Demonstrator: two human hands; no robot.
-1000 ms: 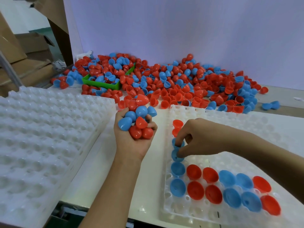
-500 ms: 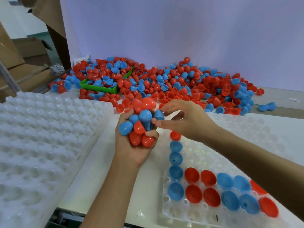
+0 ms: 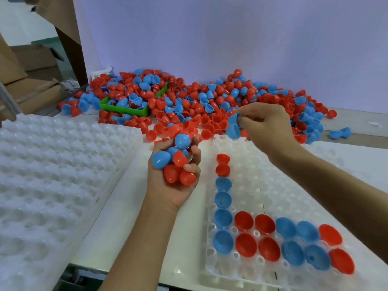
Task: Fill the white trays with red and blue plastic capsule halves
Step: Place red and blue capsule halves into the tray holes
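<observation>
Tray [image 3: 260, 198], nearest, right: thin translucent white plastic, moulded in rows of round pockets, flat on the counter [image 3: 117, 234]. Two near rows and the left column hold glossy half-shells [image 3: 245, 245], red and blue, dome-shaped, seated open side down; the remaining pockets show bare.

Tray stack [image 3: 52, 175], left: same white moulded plastic, dimpled surface, several deep, overhanging the counter's near edge.

Counter: smooth white board, visible between the two trays.

Left hand [image 3: 174, 175], palm up between the trays: fingers curled round a handful of shells [image 3: 178, 160], blue and red, smooth and rounded, heaped in the palm with the top ones rising above the fingertips.

Right hand [image 3: 266, 124], raised above the tray's far end: thumb and fingertips pinch a blue shell [image 3: 233, 127] by its upper rim; the shell hangs below and to the left of the fingers, clear of the tray.

Bin [image 3: 128, 109], far left: small, green, rectangular hard plastic, filled with and half buried in shells.

Heap [image 3: 210, 106], far: loose red and blue shells, some open side up, some dome up, spread across the counter's far side to the wall [image 3: 231, 38].

Wall: plain, pale lilac, matt.

Cardboard [image 3: 31, 85], far left: brown flat boxes beyond the counter.
</observation>
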